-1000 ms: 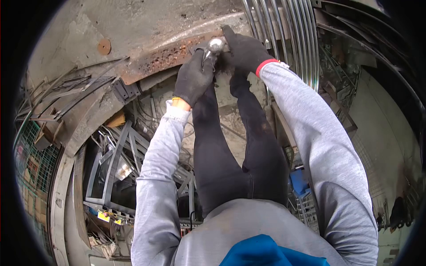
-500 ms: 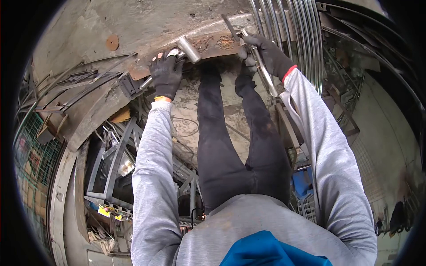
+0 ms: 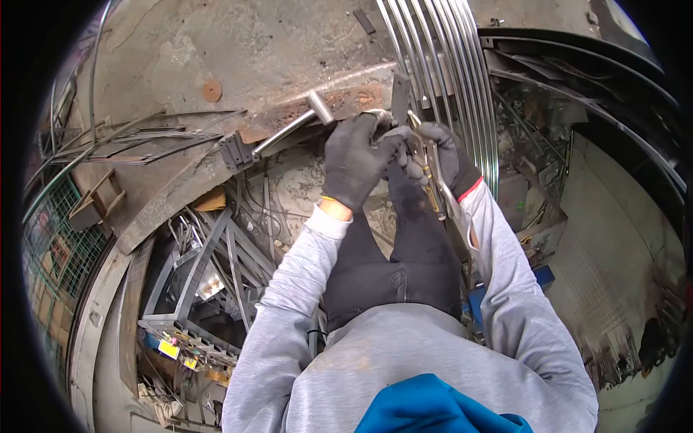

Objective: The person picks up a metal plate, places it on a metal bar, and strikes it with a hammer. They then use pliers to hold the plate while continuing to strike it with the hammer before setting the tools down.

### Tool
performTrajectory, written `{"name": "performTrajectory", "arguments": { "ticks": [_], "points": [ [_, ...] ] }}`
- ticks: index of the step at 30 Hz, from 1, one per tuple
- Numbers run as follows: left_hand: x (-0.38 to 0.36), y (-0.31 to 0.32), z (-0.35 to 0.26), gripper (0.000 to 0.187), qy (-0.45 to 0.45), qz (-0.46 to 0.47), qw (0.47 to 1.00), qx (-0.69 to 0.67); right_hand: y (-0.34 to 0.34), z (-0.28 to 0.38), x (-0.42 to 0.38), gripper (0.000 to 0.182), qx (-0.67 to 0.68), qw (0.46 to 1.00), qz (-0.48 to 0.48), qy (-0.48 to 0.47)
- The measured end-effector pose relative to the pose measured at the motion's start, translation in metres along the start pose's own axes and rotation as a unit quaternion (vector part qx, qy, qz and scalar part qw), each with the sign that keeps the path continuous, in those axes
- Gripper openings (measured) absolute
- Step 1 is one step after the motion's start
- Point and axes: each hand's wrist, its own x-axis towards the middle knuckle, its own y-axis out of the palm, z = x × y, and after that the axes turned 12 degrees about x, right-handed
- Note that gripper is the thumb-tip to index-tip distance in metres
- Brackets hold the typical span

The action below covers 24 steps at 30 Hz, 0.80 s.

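My right hand [image 3: 446, 157], in a dark glove with a red cuff edge, is closed around metal pliers [image 3: 432, 172] whose long handles point down toward my body. A dark flat metal strip [image 3: 401, 95] stands up beside the jaws; what grips its lower end is hidden by fingers. My left hand [image 3: 355, 160], gloved too, is just left of my right hand. Its fingers are curled near the strip's lower end, and what they hold cannot be made out. A hammer [image 3: 292, 131] lies untouched along the worktop's edge, its cylindrical head [image 3: 320, 107] on the rusty plate.
Shiny metal tubes [image 3: 456, 79] lie side by side at the right of the worktop [image 3: 267, 50]. Toward the left are a rusty disc [image 3: 211, 90], thin rods [image 3: 155, 137] and a bracket [image 3: 235, 151]. A welded steel frame [image 3: 189, 285] stands below left.
My left hand has let go of the hammer and moved right, up to my right hand. The hammer stays on the edge. The strip and pliers are now more upright, and the view has shifted.
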Motion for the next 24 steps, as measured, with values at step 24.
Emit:
{"name": "performTrajectory", "arguments": {
  "ticks": [24],
  "points": [
    [-0.054,-0.069,-0.179,0.033,0.134,0.083,0.981,-0.112,0.156,-0.141,-0.114,0.042,-0.532,0.659,-0.229,-0.48]
  ]
}}
